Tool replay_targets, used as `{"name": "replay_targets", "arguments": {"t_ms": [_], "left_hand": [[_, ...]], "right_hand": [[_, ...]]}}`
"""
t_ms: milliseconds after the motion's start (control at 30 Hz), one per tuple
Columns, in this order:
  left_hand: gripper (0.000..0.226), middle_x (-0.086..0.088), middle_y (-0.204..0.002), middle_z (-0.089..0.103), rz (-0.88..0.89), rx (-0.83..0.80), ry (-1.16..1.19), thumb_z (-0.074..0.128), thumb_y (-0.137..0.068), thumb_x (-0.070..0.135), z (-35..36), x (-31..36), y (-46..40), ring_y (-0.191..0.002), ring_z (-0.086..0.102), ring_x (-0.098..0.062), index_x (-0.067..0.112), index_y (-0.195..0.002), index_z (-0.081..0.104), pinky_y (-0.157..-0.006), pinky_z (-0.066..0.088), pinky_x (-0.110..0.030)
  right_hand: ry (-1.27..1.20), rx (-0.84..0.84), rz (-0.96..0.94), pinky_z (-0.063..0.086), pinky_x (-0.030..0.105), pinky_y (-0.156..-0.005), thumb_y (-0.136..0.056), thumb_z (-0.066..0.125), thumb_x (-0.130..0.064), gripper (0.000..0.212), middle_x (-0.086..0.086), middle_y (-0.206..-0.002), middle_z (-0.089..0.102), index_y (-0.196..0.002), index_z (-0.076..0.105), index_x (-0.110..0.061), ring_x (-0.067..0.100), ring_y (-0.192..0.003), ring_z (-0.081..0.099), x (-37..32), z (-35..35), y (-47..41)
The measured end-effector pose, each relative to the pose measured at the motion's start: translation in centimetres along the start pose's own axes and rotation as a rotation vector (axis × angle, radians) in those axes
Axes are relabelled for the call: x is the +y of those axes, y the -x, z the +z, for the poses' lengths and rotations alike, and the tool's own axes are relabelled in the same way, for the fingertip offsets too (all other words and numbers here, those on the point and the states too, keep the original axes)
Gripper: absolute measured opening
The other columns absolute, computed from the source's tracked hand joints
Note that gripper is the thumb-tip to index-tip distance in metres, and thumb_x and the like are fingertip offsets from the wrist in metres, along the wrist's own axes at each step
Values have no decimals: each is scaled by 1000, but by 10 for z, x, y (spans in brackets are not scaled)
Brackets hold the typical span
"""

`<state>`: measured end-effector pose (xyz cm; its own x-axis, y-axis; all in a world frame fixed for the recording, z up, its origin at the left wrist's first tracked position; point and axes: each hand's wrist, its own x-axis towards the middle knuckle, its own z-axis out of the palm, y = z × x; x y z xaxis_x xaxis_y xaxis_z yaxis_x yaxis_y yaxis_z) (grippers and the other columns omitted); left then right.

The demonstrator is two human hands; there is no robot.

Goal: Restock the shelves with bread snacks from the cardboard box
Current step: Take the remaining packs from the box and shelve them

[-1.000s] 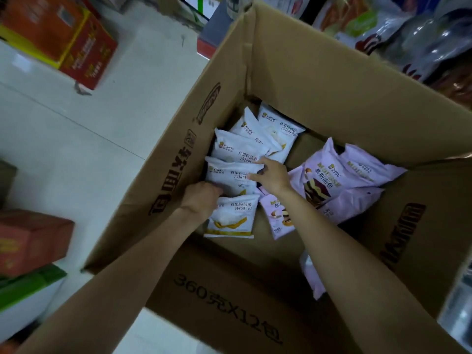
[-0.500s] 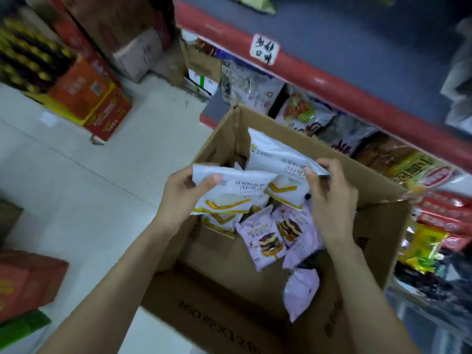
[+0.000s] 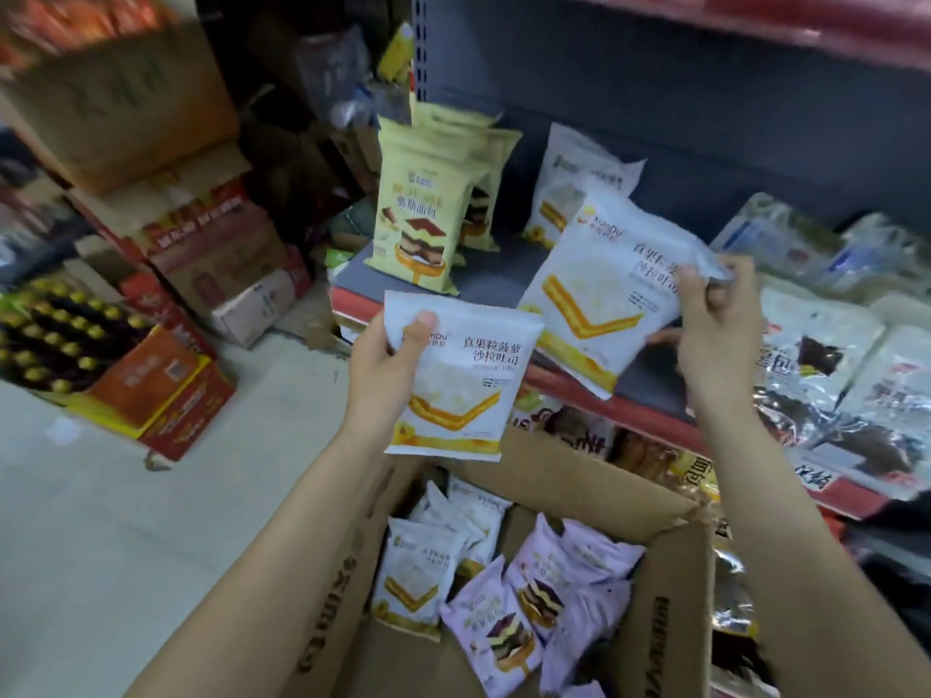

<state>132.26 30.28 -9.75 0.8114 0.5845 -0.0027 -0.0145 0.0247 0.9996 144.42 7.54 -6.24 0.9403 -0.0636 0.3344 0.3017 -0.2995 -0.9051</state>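
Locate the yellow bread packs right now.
Head view, upper centre: yellow bread packs stand upright on the grey shelf, left of a white pack leaning there.

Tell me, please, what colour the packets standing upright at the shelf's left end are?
Pale yellow packets, with a brown layered cake pictured; the head view shows them.

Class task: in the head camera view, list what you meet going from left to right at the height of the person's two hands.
Red carton of gold-capped bottles → left hand → its white sandwich-bread packet → second white packet → right hand → dark-printed packets on the shelf.
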Motion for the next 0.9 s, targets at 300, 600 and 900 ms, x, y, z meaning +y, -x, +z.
{"name": "replay_targets", "arguments": {"t_ms": [300, 600, 900], "left_hand": [[35, -27, -91, 62, 130, 13, 6, 58, -93, 30, 22, 15, -50, -81, 63, -33, -5, -95, 59, -69, 51, -45], [24, -8, -91, 67, 111, -25, 78, 56, -95, 26, 54, 15, -88, -87, 66, -17, 3, -101, 63, -73, 53, -31], [33, -8, -105, 63, 123, -6, 122, 53, -95, 36, 149, 23, -170, -107, 60, -27, 10, -114, 52, -88, 50, -30]], "right_hand": [[279, -127, 62, 46, 25, -62, -101, 38, -28, 32, 10, -105, 62, -126, 40, -7, 30, -75, 67, 22, 112, -128], [-37, -195, 112, 32, 34, -113, -95, 45, -26, 55, 7, -149, 33, -146, 26, -18, 14, -133, 37, 60, 108, -146], [-100, -404, 68, 43, 21, -92, -94, 56, -22, 57, -2, -141, 42, -143, 29, -29, 8, -119, 50, 54, 72, -95]]}}
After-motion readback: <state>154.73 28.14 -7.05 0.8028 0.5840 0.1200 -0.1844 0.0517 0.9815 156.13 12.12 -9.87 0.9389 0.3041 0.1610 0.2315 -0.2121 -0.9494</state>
